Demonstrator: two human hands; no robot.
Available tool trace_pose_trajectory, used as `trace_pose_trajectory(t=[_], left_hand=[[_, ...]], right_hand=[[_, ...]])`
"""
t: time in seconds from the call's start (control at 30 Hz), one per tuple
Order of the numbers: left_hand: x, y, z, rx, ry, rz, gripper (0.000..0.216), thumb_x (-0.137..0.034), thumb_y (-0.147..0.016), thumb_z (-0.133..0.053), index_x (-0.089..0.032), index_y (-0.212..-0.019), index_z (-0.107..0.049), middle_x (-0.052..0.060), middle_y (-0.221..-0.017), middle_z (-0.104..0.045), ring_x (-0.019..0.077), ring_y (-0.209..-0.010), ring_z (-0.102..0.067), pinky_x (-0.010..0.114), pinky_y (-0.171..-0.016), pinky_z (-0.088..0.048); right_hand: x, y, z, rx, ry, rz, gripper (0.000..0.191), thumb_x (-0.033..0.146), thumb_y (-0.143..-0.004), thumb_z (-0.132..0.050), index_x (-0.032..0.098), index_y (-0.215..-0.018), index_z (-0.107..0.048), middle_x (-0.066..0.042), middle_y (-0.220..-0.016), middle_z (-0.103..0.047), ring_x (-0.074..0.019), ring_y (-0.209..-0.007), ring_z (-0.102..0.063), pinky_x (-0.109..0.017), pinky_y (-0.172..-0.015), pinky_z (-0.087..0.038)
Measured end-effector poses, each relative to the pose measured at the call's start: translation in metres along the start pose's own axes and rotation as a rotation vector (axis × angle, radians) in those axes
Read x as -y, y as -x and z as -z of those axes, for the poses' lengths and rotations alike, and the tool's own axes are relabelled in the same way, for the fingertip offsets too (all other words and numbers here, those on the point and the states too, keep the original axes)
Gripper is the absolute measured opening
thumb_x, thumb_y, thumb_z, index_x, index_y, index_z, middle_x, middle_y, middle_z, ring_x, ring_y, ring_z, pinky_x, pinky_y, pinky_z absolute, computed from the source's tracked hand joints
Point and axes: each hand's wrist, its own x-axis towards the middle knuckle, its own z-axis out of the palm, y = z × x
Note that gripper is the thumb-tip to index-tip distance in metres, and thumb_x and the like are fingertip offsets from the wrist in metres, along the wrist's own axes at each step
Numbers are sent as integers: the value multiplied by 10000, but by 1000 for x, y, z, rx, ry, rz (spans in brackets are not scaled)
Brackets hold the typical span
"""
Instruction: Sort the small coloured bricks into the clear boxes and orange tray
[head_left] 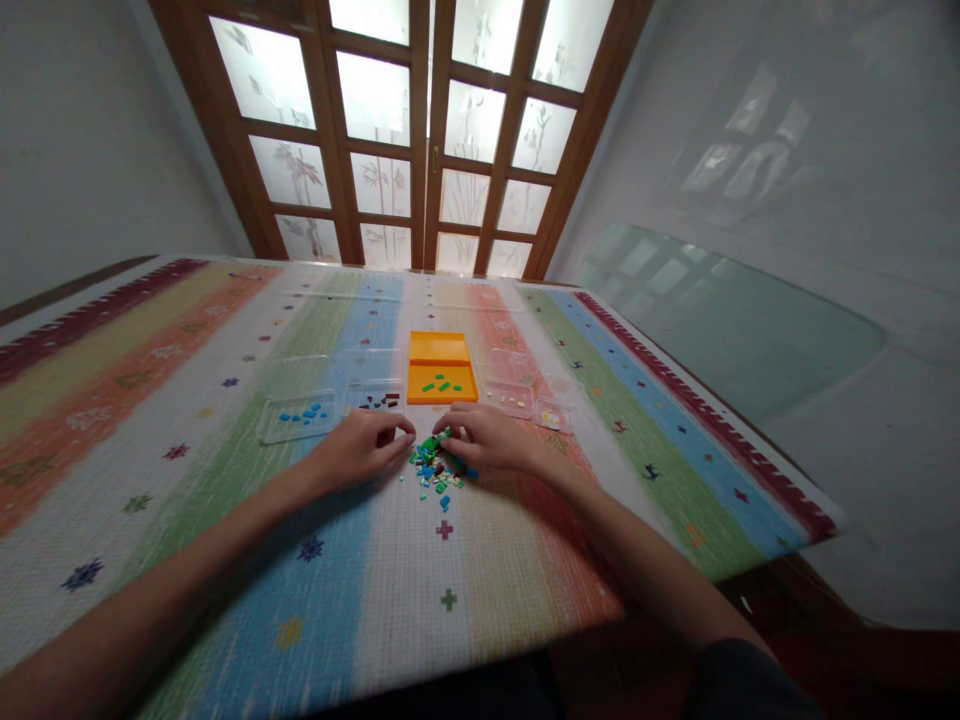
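A small heap of mixed building bricks, mostly green, blue and cream, lies on the striped tablecloth between my hands. My left hand is at the heap's left edge, thumb and forefinger tips brought together; whatever is between them is too small to make out. On the right side, my right hand reaches over the heap, its thumb and forefinger closed about a green brick. Just beyond the hands, an orange open case holds several green bricks.
A clear box with blue bricks stands left, beside another box with dark brown bricks. Right of the case are clear boxes with cream bricks and tiny pale pieces. The tablecloth extends to a glazed wooden door.
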Motion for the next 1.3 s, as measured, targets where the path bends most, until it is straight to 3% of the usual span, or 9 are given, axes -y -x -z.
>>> trace_pose_trajectory(t=[0.17,0.37,0.6,0.8,1.03,1.3], left_hand=[[-7,8,-14,26,18,38,258,-330,-898,-539,-184,-967,-740,-8,-573,-580,135,-526,-493,265,-577,-365],[-6,11,-18,46,50,52,243,-279,-890,-537,-175,-961,-745,-13,-568,-579,122,-511,-488,247,-549,-341],[-3,16,-19,13,108,33,236,-269,-867,-538,-154,-900,-741,-38,-543,-537,102,-492,-447,226,-548,-324],[-1,18,-25,-84,113,20,277,-326,-907,-526,-149,-940,-737,-43,-538,-517,108,-499,-443,231,-549,-327],[3,18,-30,-140,98,-2,291,-323,-917,-512,-144,-951,-738,-31,-550,-556,110,-499,-487,236,-551,-348],[5,18,-31,-133,89,-10,275,-309,-918,-518,-145,-955,-735,-27,-557,-571,108,-502,-489,238,-559,-359]], right_hand=[[-1,-13,0,99,69,58,223,196,-923,-606,191,-1113,-722,-55,-937,-649,-159,-803,-589,-263,-720,-430],[-3,-23,6,191,141,93,143,142,-867,-658,176,-963,-758,-50,-860,-660,-147,-748,-574,-246,-661,-408],[-4,-32,20,302,186,104,130,123,-865,-645,145,-917,-762,-76,-902,-718,-156,-798,-617,-245,-705,-425],[-8,-40,14,158,152,79,160,134,-892,-622,158,-980,-754,-69,-901,-713,-150,-788,-596,-245,-684,-390],[-28,-44,20,-133,174,-46,179,190,-927,-604,150,-984,-769,-92,-920,-743,-150,-772,-602,-249,-690,-371],[-49,-46,27,-80,189,-258,237,224,-930,-604,178,-1064,-794,-79,-813,-768,-141,-627,-595,-247,-613,-351]])
